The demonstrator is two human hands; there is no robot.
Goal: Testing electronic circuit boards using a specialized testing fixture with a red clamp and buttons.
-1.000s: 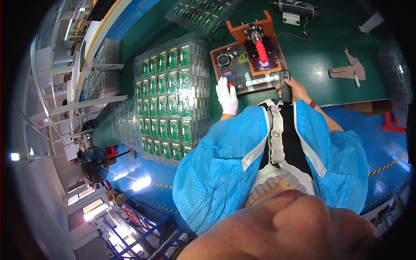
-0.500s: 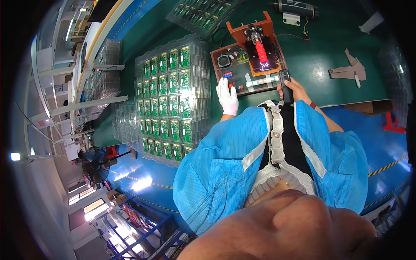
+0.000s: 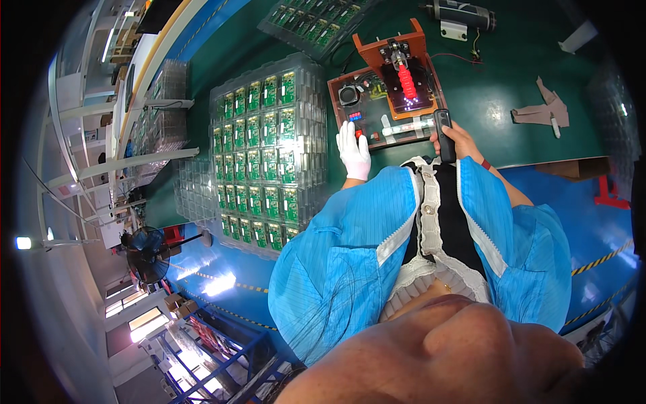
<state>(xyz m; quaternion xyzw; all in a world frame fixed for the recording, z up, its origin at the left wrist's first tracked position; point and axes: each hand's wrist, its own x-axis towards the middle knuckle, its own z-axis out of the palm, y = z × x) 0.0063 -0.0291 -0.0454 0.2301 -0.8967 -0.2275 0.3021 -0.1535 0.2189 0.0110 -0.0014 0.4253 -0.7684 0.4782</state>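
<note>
My left hand [image 3: 354, 153], in a white glove, rests at the near left corner of a test fixture [image 3: 377, 142] with an orange-brown frame. Its fingers are stretched out, and the thumb lies close to a red button [image 3: 359, 133]; I cannot tell whether they touch. My bare right hand [image 3: 460, 143] is closed around a slim black handheld device [image 3: 444, 138], held upright at the fixture's near right corner. On the fixture, a toggle clamp with a red handle [image 3: 406, 82] stands above small white lit dots [image 3: 411, 104]. A small numeric display [image 3: 354, 116] glows beside my left fingertips.
Stacked clear trays of green circuit boards [image 3: 256, 145] stand left of the fixture, with another board tray [image 3: 316, 27] behind. A motor [image 3: 461, 13] lies at the far right on the green table [image 3: 498, 87]. A beige cloth piece [image 3: 542, 111] lies to the right.
The pattern of white lit dots under the clamp looks slightly different. Both hands stay in place.
</note>
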